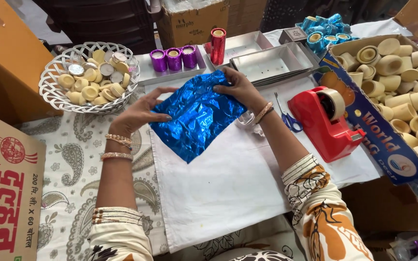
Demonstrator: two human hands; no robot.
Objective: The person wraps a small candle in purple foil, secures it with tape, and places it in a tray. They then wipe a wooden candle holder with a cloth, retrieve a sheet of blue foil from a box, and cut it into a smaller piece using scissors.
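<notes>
White basket of small round candles beyond the left fingers, left hand pinching the crinkled blue foil sheet at its left edge, right hand pinching its top corner, red tape dispenser right of the right fingers.

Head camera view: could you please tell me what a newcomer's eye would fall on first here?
A crinkled sheet of shiny blue foil stands out at the centre, held over a white cloth by the left hand and the right hand. To its right sits a bright red tape dispenser. At the upper left, a white lattice basket holds small cream-coloured cups.
</notes>
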